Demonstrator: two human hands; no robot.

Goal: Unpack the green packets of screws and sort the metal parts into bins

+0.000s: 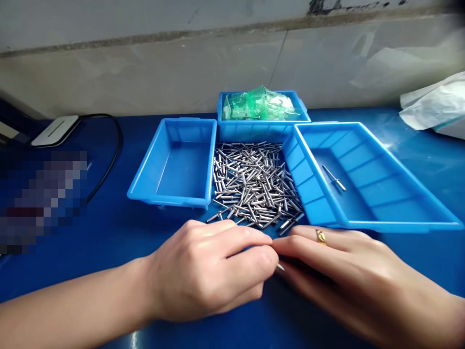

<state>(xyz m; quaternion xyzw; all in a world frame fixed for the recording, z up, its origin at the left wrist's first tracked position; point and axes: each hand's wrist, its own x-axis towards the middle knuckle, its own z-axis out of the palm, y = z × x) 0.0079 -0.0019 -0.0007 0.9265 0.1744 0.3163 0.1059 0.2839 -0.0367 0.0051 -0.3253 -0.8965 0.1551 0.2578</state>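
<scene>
A pile of several small metal rivets (pixel 254 186) lies on the blue table between two blue trays. My left hand (pixel 210 269) rests just in front of the pile, fingers curled and pinched on a thin metal pin (pixel 280 266) whose tip shows between the hands. My right hand (pixel 337 264), with a gold ring, meets it fingertip to fingertip, fingers pressed together around the same spot. The left blue tray (pixel 174 196) holds nothing I can see. The right blue tray (pixel 370 224) holds one rivet (pixel 334 178).
A third blue tray (pixel 261 130) at the back holds green plastic bags (pixel 259 104). A white device (pixel 55 130) with a black cable (pixel 114 150) sits at the far left. White crumpled plastic (pixel 436 104) lies at the right. A grey wall stands behind.
</scene>
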